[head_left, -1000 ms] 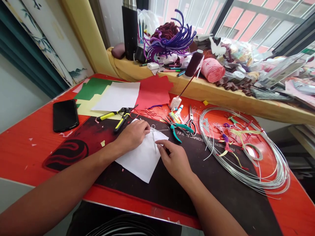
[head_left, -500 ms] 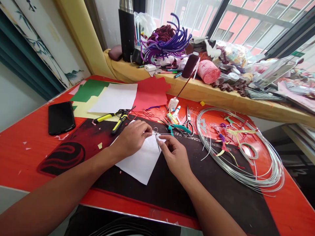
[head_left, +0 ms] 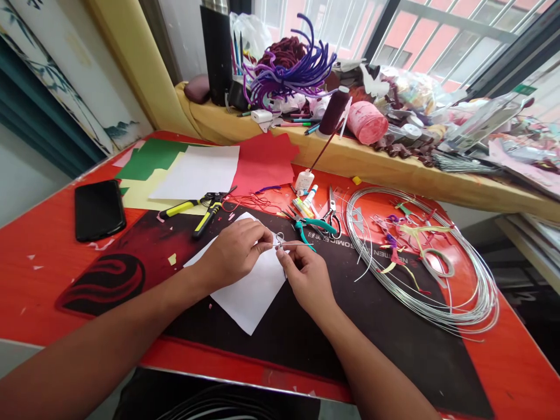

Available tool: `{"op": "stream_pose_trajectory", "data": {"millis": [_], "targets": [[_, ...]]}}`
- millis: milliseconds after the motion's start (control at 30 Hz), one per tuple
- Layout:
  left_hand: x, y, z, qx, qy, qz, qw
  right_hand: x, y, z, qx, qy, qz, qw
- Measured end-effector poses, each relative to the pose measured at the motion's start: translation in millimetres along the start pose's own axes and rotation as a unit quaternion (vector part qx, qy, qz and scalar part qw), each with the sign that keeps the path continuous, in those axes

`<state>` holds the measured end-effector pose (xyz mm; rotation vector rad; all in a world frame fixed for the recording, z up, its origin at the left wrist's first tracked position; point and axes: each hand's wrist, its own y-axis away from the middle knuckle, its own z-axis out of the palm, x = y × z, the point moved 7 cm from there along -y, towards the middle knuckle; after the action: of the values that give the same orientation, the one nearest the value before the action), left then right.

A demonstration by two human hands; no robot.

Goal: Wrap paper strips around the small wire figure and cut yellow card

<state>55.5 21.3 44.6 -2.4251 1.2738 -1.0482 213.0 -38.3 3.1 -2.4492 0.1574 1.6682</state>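
Observation:
Over a white paper sheet (head_left: 251,303), both hands meet at a thin piece of bent wire (head_left: 280,237) with a small loop at its top. My left hand (head_left: 238,251) pinches it from the left, thumb against forefinger. From the right, my right hand (head_left: 308,277) grips it just below the loop between thumb and forefinger. A straight wire end sticks out past the right forefinger. Fingertips hide most of the wire's middle. Teal-handled pliers (head_left: 317,223) lie just beyond the right hand, and yellow-black pliers (head_left: 207,219) rest beyond the left.
A large wire coil (head_left: 475,303) lies at right on the black mat (head_left: 371,350), colourful wrapped scraps inside it. Scissors (head_left: 333,210), a glue bottle (head_left: 304,181) and coloured paper (head_left: 265,160) are behind. A phone (head_left: 100,210) lies left. Clutter fills the windowsill.
My right fingertips have moved up to just below the loop, closer to the left ones. The wire's lower part is now mostly covered. The view has shifted slightly.

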Motion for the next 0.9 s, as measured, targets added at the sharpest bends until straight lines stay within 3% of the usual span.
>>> {"op": "stream_pose_trajectory", "data": {"millis": [900], "targets": [[-1.5,1.2,2.4,0.011,0.006,0.022,1.000,-0.2,-0.4,0.2,-0.012,-0.026,0.030,0.999]]}}
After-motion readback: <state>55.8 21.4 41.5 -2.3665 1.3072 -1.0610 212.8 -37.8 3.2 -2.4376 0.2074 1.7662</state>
